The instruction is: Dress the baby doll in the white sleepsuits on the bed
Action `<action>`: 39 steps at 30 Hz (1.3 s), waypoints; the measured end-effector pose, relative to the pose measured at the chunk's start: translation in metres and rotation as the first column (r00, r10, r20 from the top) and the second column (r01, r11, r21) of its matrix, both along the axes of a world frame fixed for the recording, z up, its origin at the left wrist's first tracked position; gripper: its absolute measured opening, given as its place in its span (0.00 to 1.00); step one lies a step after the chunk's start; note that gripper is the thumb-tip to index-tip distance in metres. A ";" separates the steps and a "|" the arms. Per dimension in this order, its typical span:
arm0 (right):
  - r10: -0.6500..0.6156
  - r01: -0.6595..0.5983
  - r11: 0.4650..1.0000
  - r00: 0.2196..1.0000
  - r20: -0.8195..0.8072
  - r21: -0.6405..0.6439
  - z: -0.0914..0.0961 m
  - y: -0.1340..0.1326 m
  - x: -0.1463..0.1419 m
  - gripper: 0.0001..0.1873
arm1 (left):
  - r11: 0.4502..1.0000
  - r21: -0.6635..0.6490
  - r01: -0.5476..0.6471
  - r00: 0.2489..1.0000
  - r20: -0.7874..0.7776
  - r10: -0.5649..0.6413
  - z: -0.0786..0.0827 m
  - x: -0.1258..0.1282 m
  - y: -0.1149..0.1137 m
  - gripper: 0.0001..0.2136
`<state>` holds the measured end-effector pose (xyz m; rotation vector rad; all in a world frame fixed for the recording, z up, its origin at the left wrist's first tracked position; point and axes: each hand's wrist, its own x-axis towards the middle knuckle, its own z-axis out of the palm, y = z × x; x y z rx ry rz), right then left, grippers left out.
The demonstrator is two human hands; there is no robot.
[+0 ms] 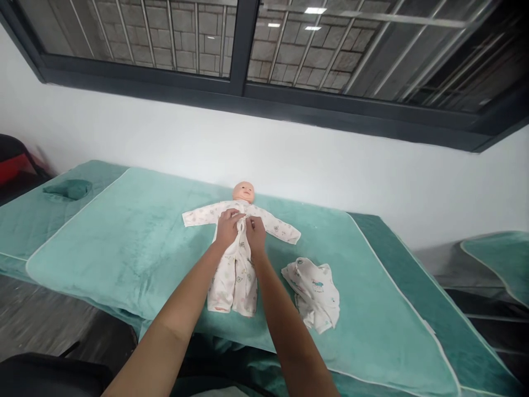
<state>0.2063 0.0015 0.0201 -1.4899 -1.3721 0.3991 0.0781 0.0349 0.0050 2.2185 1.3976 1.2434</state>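
A baby doll (243,192) lies on its back, dressed in a white patterned romper (221,286) with both sleeves spread out. My left hand (230,225) is closed on the left edge of the romper's front opening at the chest. Just beside it, my right hand (255,229) pinches the opposite edge. Between the hands the front hangs partly apart, and the fingertips nearly meet. Whether a snap or button is under the fingers is too small to see. To the right of my right forearm lies a crumpled white printed baby garment (316,292), touched by neither hand.
Everything rests on a bed with a green plush cover (165,193). A face hole (68,189) is at its left end. Behind the bed rise a white wall (289,149) and a dark-framed window (239,94). A black chair (53,375) stands at the lower left.
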 end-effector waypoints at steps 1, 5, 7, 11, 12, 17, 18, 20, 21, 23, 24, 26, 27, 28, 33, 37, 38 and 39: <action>0.016 -0.016 1.000 1.000 0.005 0.007 0.000 0.001 0.001 0.17 | 1.000 -0.005 -0.001 1.000 -0.008 0.001 0.000 0.000 0.000 0.23; -0.002 0.002 1.000 1.000 -0.002 -0.014 -0.002 0.010 0.003 0.15 | 1.000 -0.015 0.005 0.999 -0.044 -0.006 0.001 0.001 -0.001 0.24; -0.067 0.066 0.997 0.997 -0.032 -0.039 -0.003 0.014 0.003 0.14 | 1.000 -0.004 0.001 0.998 -0.056 -0.001 0.003 0.001 -0.004 0.25; -0.157 0.152 0.987 0.984 -0.086 -0.060 -0.004 0.008 0.003 0.15 | 0.999 0.036 -0.026 1.000 -0.014 0.026 0.010 0.002 -0.013 0.24; -0.160 0.156 0.987 0.981 -0.105 -0.048 -0.004 0.002 0.002 0.15 | 0.999 0.041 -0.021 1.000 0.015 0.020 0.011 0.001 -0.016 0.23; -0.051 0.054 0.998 0.996 -0.068 0.044 -0.012 -0.043 -0.003 0.13 | 0.997 -0.018 0.070 0.982 0.176 -0.066 0.009 -0.012 -0.031 0.14; -0.009 0.010 0.999 0.999 -0.035 0.041 -0.013 -0.051 -0.004 0.13 | 0.996 -0.044 0.081 0.977 0.201 -0.071 0.008 -0.015 -0.034 0.13; 0.044 -0.044 0.999 0.999 0.020 0.032 -0.014 -0.063 -0.006 0.14 | 0.992 -0.079 0.095 0.973 0.218 -0.076 0.004 -0.020 -0.039 0.09; 0.047 -0.049 0.998 0.998 0.052 0.029 -0.013 -0.067 -0.007 0.14 | 0.992 -0.085 0.093 0.975 0.208 -0.073 0.003 -0.021 -0.041 0.07; 0.031 -0.033 0.999 0.991 0.129 0.017 -0.009 -0.068 -0.009 0.13 | 0.996 -0.080 0.049 0.985 0.167 -0.035 0.002 -0.021 -0.044 0.09; 0.027 -0.028 1.000 0.985 0.171 0.004 -0.006 -0.067 -0.010 0.12 | 0.997 -0.074 0.011 0.990 0.140 0.000 0.002 -0.020 -0.045 0.10; 0.036 -0.029 0.999 0.972 0.234 -0.031 -0.001 -0.063 -0.010 0.11 | 0.997 -0.055 -0.051 0.996 0.075 0.055 0.004 -0.017 -0.047 0.07; 0.047 -0.036 0.998 0.968 0.247 -0.047 0.002 -0.060 -0.009 0.10 | 0.998 -0.039 -0.056 0.998 0.038 0.058 0.006 -0.016 -0.048 0.06; 0.064 -0.050 0.997 0.967 0.247 -0.062 0.004 -0.058 -0.007 0.10 | 0.999 -0.022 -0.046 0.999 0.007 0.046 0.008 -0.015 -0.048 0.04; 0.123 -0.122 0.991 0.992 0.016 -0.048 0.006 -0.050 0.018 0.10 | 0.998 -0.025 -0.062 0.997 0.049 0.063 0.016 -0.024 -0.049 0.02; 0.017 -0.018 1.000 0.988 -0.155 -0.010 0.005 -0.052 0.037 0.14 | 0.942 -0.212 -0.261 0.921 0.238 0.309 0.013 -0.039 -0.047 0.05; 0.009 -0.013 1.000 0.987 -0.161 -0.026 0.006 -0.053 0.037 0.15 | 0.928 -0.249 -0.278 0.894 0.286 0.345 0.010 -0.042 -0.047 0.06; 0.013 -0.021 0.998 0.988 -0.151 -0.055 0.007 -0.054 0.036 0.16 | 0.918 -0.276 -0.284 0.870 0.329 0.368 0.007 -0.044 -0.047 0.06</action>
